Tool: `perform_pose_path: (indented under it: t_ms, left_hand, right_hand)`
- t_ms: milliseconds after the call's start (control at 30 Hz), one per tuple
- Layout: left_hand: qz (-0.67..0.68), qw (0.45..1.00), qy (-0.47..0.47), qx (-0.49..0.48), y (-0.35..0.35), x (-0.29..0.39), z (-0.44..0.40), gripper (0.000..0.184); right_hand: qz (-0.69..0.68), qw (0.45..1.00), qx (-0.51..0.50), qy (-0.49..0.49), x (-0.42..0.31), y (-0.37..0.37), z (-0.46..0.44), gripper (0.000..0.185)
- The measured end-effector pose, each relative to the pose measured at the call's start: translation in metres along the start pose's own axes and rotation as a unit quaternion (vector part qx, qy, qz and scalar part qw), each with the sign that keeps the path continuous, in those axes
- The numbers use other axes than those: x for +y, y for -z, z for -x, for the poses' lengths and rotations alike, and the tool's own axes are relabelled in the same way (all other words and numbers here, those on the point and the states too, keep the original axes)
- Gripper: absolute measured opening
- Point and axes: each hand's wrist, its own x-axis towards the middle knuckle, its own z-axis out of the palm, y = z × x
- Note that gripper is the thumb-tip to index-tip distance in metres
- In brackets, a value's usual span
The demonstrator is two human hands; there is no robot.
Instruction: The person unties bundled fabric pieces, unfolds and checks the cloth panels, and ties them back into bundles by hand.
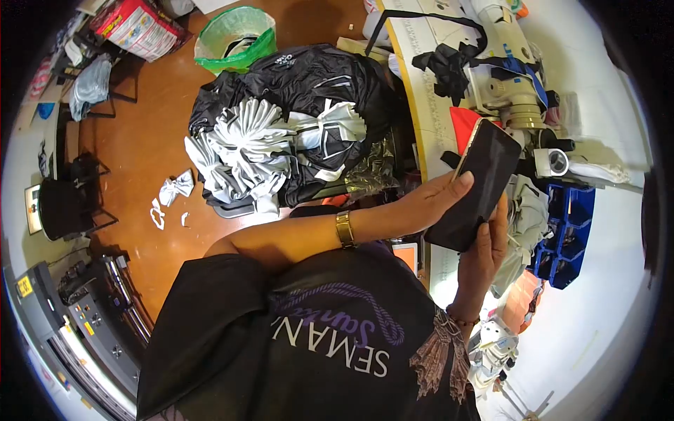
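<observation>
The orange-brown floor point(140, 126) fills the upper left of my view, with my black shirt point(316, 302), printed in white and purple, below it. To the right runs the pale worktable point(421, 91), bearing a white sewing machine point(505, 63). Between floor and table lies a heap of black garments point(302, 77), with silver-grey pleated cloth point(249, 140) bunched on top. A blue bin rack point(562, 235) stands at the table's far side; a green-lined bucket point(268, 43) stands beyond the heap. The dark-faced phone point(488, 172) is held tilted above the table, between my two hands. My left hand point(439, 200) is clamped on its near long side, thumb on the dark face, other fingers hidden behind. My right hand point(493, 242) grips the lower part, thumb against the edge. A red piece point(461, 126) shows behind the phone's upper end; a gold wristwatch point(344, 230) circles my left wrist.
</observation>
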Motion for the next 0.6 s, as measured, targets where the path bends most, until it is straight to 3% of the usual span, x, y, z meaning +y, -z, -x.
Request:
perform_pose_path:
  t_ms: [100, 300, 333, 400, 500, 600]
  left_hand:
    - [0.0, 0.994, -0.083, 0.075, 0.006, -0.013, 0.01, 0.056]
    - [-0.009, 0.984, -0.03, 0.173, 0.029, -0.024, 0.038, 0.054]
    - [-0.003, 0.992, -0.005, 0.127, 0.044, -0.03, 0.038, 0.058]
    - [0.083, 0.985, 0.016, 0.148, 0.049, -0.039, 0.044, 0.063]
    - [0.114, 0.973, 0.065, 0.19, 0.06, -0.042, 0.053, 0.066]
    - [0.108, 0.969, 0.036, 0.22, 0.063, -0.038, 0.057, 0.066]
  right_hand:
    - [-0.035, 0.998, -0.042, -0.027, 0.02, -0.003, -0.001, 0.052]
    - [-0.061, 0.988, -0.08, -0.113, 0.038, -0.025, 0.002, 0.057]
    - [-0.061, 0.986, -0.087, -0.129, 0.039, -0.026, 0.002, 0.058]
    - [-0.062, 0.981, -0.094, -0.16, 0.045, -0.028, 0.002, 0.059]
    - [-0.064, 0.982, -0.114, -0.136, 0.052, -0.033, 0.002, 0.059]
    - [-0.021, 0.983, -0.136, -0.123, 0.049, -0.041, 0.0, 0.061]
